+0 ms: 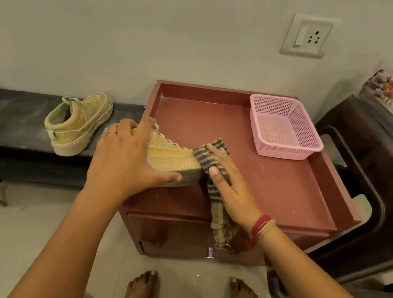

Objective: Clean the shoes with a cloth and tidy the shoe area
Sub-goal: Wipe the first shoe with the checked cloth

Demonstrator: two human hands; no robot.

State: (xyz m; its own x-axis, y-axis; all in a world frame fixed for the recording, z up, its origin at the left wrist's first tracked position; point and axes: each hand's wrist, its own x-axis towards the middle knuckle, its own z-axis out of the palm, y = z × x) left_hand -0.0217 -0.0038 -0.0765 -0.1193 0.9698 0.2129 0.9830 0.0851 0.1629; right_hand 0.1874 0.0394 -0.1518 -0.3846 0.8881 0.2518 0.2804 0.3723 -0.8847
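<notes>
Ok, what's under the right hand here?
A striped cloth, pressed by the right hand against the toe of the shoe on the red cabinet. The toe tip itself is covered by the cloth.

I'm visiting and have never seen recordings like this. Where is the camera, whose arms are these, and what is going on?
No machine here: the camera sits on a person's head, looking down at their own two bare hands. The left hand grips a tan shoe resting on a red cabinet top. The right hand presses a striped cloth against the shoe's toe. A pink basket stands at the cabinet's far corner, and the second shoe sits on a dark low rack to the left.
</notes>
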